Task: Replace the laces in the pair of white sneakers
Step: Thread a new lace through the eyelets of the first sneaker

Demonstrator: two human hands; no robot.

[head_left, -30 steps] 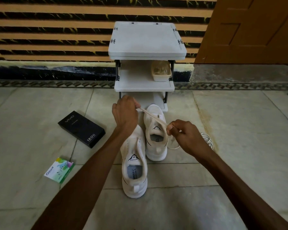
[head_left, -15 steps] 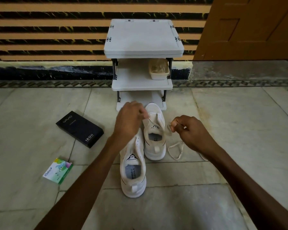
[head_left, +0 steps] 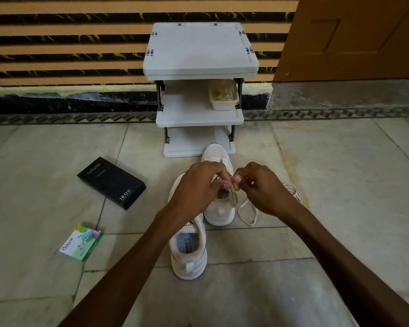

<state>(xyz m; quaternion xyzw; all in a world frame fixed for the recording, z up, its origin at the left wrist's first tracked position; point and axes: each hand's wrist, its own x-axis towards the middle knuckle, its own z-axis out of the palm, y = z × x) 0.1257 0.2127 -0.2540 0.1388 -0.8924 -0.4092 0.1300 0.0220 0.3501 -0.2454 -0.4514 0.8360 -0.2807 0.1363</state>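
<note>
The white lace is pinched between the fingertips of both hands, which meet directly above the opening of the far sneaker. The left hand is curled, its thumb and forefinger nipping the lace. The right hand is curled the same way, its thumb pressed on the lace just beside the left fingertips. Below the pinch the lace hangs across the sneaker's collar, then runs out in a loop on the floor tiles under the right wrist. A heap of lace lies just right of the right hand; whether it is the same cord cannot be told.

The far sneaker stands upright under the fingers, toe pointing away from them. The near sneaker stands under the left wrist and forearm, closer to the person than the fingers, just beside the far sneaker's heel.

Beyond the fingers, past the far sneaker's toe, stands a white three-shelf rack with a beige tub on its middle shelf. Left of the left hand lies a black box on the floor; a green-and-white packet lies left of the left forearm. A brown door shows far beyond the right hand.
</note>
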